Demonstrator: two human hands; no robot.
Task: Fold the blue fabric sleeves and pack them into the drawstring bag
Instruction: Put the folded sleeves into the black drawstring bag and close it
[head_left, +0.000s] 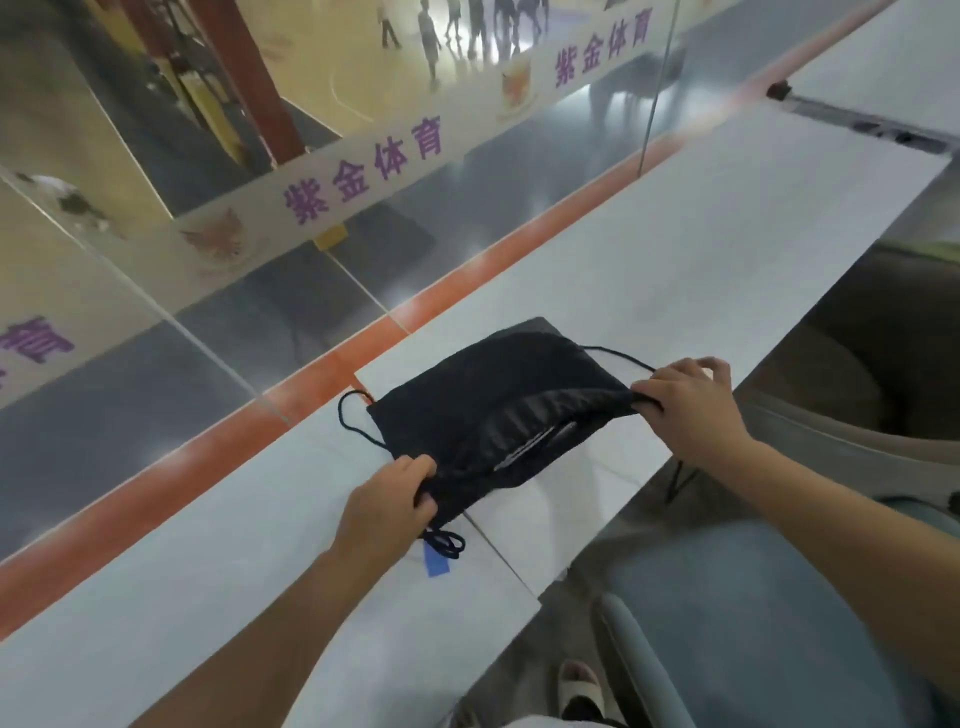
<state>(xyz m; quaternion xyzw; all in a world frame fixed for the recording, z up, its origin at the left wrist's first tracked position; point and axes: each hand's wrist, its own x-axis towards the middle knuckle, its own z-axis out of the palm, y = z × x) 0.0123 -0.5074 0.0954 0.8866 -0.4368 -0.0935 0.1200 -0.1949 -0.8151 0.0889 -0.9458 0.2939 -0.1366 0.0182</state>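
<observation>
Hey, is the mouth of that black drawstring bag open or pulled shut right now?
Open. The left hand and right hand grip opposite ends of the drawstring bag mouth, and its shiny lining shows in the gap.

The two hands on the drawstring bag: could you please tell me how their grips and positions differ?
The left hand pinches the near corner of the black drawstring bag opening, close to the table's near edge; the right hand grips the opposite end of the opening, farther away and to the right. A cord loop hangs just below the left hand, while a cord runs taut into the right hand. Both are closed on the bag's rim, stretching it between them over the white table.
</observation>
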